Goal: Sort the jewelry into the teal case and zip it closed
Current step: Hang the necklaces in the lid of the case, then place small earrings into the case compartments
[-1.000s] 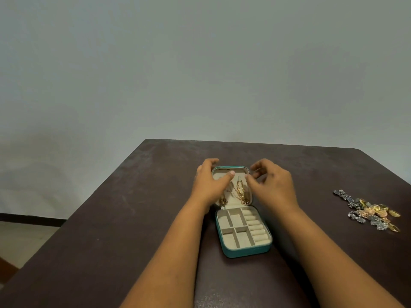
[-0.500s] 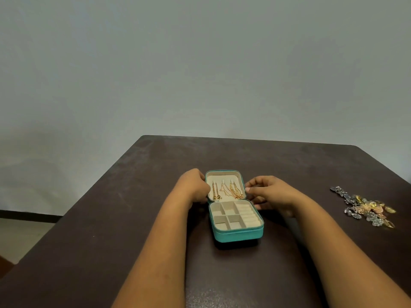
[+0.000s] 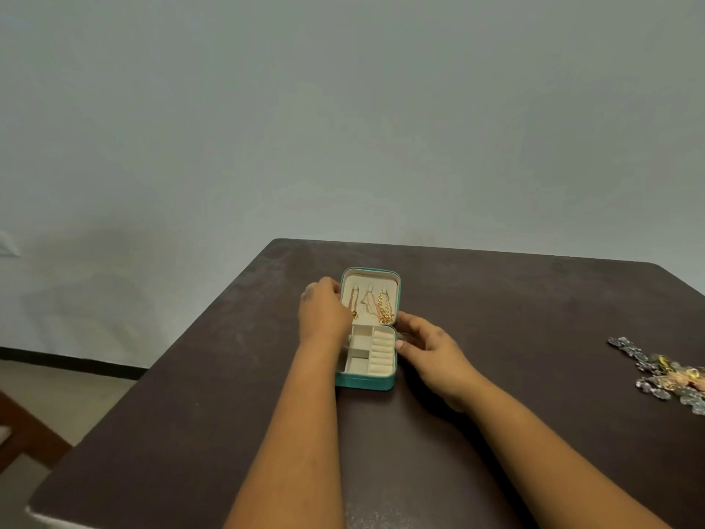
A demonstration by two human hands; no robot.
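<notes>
The teal case (image 3: 365,380) lies open in the middle of the dark table (image 3: 496,299), its lid standing up at the back. Gold chains (image 3: 383,309) hang on hooks inside the lid. The cream tray below has small compartments and ring rolls with nothing in them. My left hand (image 3: 322,315) rests against the case's left side by the lid, its fingers curled at the edge. My right hand (image 3: 423,343) touches the right side near the hinge with relaxed fingers. A pile of loose jewelry (image 3: 663,372), silver, gold and pink pieces, lies far right on the table.
A pale wall stands behind the table. The table's left edge drops to a light floor, where part of a brown wooden chair (image 3: 23,429) shows at the lower left.
Both hands came down from the lid's top to the case's sides, uncovering the hanging chains. The view shifted right, so the case sits further left relative to the jewelry pile.
</notes>
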